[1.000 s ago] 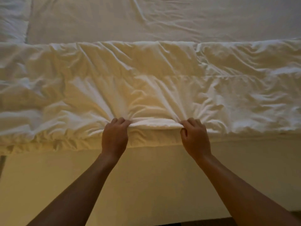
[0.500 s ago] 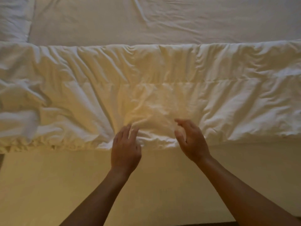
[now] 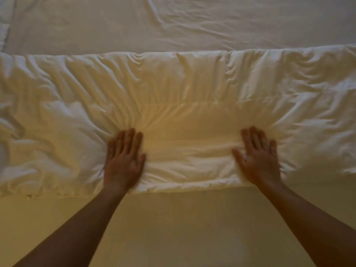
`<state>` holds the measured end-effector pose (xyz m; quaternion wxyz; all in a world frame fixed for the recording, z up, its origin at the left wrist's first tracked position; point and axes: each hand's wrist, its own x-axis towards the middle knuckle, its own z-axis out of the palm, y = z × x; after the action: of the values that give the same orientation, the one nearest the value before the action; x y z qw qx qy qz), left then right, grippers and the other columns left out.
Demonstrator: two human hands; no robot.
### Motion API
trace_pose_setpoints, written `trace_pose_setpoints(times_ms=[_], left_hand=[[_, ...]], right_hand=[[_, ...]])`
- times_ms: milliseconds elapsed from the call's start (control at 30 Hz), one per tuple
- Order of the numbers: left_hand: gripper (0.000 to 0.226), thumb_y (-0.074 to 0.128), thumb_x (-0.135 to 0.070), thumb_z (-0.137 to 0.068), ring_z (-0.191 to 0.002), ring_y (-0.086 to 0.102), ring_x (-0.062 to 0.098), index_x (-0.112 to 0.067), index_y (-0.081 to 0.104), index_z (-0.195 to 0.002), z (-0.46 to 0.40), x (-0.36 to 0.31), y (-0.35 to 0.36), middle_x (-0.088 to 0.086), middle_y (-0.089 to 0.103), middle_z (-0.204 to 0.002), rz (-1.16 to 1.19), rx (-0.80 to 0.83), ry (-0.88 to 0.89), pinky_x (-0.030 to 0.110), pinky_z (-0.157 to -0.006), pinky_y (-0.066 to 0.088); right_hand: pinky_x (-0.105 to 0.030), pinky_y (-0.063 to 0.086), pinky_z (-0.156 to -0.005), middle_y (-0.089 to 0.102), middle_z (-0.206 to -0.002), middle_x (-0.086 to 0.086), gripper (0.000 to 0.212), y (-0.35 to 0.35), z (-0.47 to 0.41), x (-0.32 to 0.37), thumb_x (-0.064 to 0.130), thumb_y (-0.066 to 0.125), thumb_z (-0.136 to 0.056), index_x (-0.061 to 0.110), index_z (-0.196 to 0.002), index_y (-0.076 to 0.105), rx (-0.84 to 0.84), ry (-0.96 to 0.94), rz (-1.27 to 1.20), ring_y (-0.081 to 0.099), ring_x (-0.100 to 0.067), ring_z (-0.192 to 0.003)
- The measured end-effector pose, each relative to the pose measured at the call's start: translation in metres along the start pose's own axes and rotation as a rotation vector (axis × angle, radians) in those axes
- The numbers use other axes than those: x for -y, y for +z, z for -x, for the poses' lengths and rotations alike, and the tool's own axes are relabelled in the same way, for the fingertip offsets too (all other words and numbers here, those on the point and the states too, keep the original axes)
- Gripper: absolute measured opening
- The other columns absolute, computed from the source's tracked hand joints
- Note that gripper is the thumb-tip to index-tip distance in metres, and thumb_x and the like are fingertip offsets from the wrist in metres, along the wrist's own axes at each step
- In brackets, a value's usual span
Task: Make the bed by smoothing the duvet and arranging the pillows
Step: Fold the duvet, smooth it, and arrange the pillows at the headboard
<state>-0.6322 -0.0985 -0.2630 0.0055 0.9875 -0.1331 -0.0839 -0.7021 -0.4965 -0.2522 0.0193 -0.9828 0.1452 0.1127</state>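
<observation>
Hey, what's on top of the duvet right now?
Both hands press flat on the duvet near its front edge: left hand, right hand. Whatever lies beneath the duvet is covered.

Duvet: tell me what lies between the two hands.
Only duvet: a flattened stretch between the left hand and right hand, in the head view.

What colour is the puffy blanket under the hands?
The duvet is plain white, tinted yellowish by warm light; the head view shows it.

A bedroom: a wide bed under warm, dim light, with a rumpled white duvet across the middle, bare sheet beyond, and a pillow corner far left.
</observation>
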Motion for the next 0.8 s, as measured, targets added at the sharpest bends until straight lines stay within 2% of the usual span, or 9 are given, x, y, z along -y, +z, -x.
trace_pose_setpoints(times_ms=[100, 167, 233, 333, 400, 500, 633, 733, 800], left_hand=[[0.066, 0.025, -0.046, -0.096, -0.149, 0.018, 0.035, -0.016, 0.028, -0.155, -0.008, -0.006, -0.021, 0.014, 0.020, -0.162, 0.017, 0.011, -0.168, 0.054, -0.119, 0.016], [0.066, 0.025, -0.043, -0.095, -0.151, 0.012, 0.034, -0.015, 0.026, -0.155, -0.026, -0.035, -0.037, 0.014, 0.015, -0.164, 0.140, -0.040, -0.174, 0.053, -0.120, 0.014], [0.066, 0.025, -0.042, -0.095, -0.153, 0.004, 0.028, -0.020, 0.021, -0.157, -0.051, -0.070, -0.051, 0.007, 0.009, -0.166, 0.258, -0.063, -0.061, 0.051, -0.122, 0.009], [0.065, 0.024, -0.040, -0.096, -0.153, -0.001, 0.023, -0.022, 0.018, -0.158, -0.090, -0.112, -0.057, 0.004, 0.006, -0.166, 0.298, -0.064, 0.074, 0.047, -0.123, 0.005], [0.065, 0.024, -0.042, -0.095, -0.153, -0.001, 0.022, -0.023, 0.018, -0.158, -0.117, -0.117, -0.050, 0.002, 0.006, -0.166, 0.289, -0.061, 0.095, 0.045, -0.123, 0.003], [0.066, 0.024, -0.046, -0.095, -0.153, 0.003, 0.023, -0.026, 0.019, -0.157, -0.148, -0.084, -0.028, 0.001, 0.008, -0.166, 0.189, -0.064, 0.048, 0.045, -0.122, 0.002], [0.069, 0.017, -0.053, -0.095, -0.153, 0.001, 0.027, -0.027, 0.011, -0.158, -0.163, -0.013, -0.017, 0.003, 0.003, -0.166, 0.052, -0.055, -0.120, 0.048, -0.121, 0.000], [0.072, 0.016, -0.053, -0.095, -0.151, 0.005, 0.035, -0.018, 0.011, -0.158, -0.176, 0.002, -0.034, 0.014, 0.005, -0.165, 0.069, -0.095, -0.303, 0.055, -0.121, 0.005], [0.072, 0.019, -0.047, -0.095, -0.151, 0.003, 0.037, -0.014, 0.010, -0.158, -0.195, -0.015, -0.053, 0.017, 0.003, -0.165, 0.172, -0.169, -0.285, 0.056, -0.121, 0.005]], right_hand=[[-0.059, 0.010, -0.119, 0.016, -0.165, -0.008, 0.081, -0.019, -0.013, 0.002, 0.065, 0.013, -0.091, 0.020, -0.158, 0.018, -0.006, 0.211, -0.077, 0.012, -0.027, -0.151], [-0.057, 0.006, -0.121, 0.013, -0.166, -0.007, 0.081, -0.037, -0.027, 0.035, 0.062, 0.012, -0.091, 0.018, -0.158, 0.016, -0.027, 0.134, -0.178, 0.009, -0.026, -0.153], [-0.051, 0.002, -0.121, 0.007, -0.167, -0.004, 0.077, -0.050, -0.044, 0.076, 0.060, 0.014, -0.092, 0.021, -0.159, 0.012, -0.045, 0.002, -0.264, 0.005, -0.025, -0.154], [-0.046, 0.001, -0.122, 0.003, -0.167, 0.001, 0.072, -0.059, -0.073, 0.126, 0.054, 0.016, -0.094, 0.025, -0.159, 0.012, -0.068, -0.120, -0.318, 0.000, -0.019, -0.154], [-0.045, 0.003, -0.124, 0.003, -0.167, 0.002, 0.069, -0.051, -0.092, 0.138, 0.051, 0.018, -0.095, 0.026, -0.159, 0.012, -0.063, -0.191, -0.315, -0.001, -0.017, -0.154], [-0.049, 0.005, -0.123, 0.004, -0.167, 0.003, 0.069, -0.026, -0.118, 0.116, 0.052, 0.022, -0.095, 0.029, -0.159, 0.012, -0.066, -0.226, -0.186, 0.002, -0.019, -0.154], [-0.051, 0.001, -0.122, -0.002, -0.167, -0.002, 0.074, -0.014, -0.148, 0.058, 0.063, 0.013, -0.093, 0.032, -0.159, 0.002, -0.063, -0.014, -0.052, 0.000, -0.026, -0.154], [-0.056, 0.001, -0.121, 0.003, -0.167, -0.012, 0.077, -0.034, -0.172, 0.050, 0.060, 0.009, -0.092, 0.022, -0.160, 0.005, -0.107, 0.214, -0.151, 0.000, -0.031, -0.153], [-0.055, -0.002, -0.122, 0.001, -0.167, -0.010, 0.076, -0.055, -0.192, 0.069, 0.054, 0.014, -0.093, 0.019, -0.159, 0.004, -0.176, 0.193, -0.272, -0.003, -0.028, -0.153]])
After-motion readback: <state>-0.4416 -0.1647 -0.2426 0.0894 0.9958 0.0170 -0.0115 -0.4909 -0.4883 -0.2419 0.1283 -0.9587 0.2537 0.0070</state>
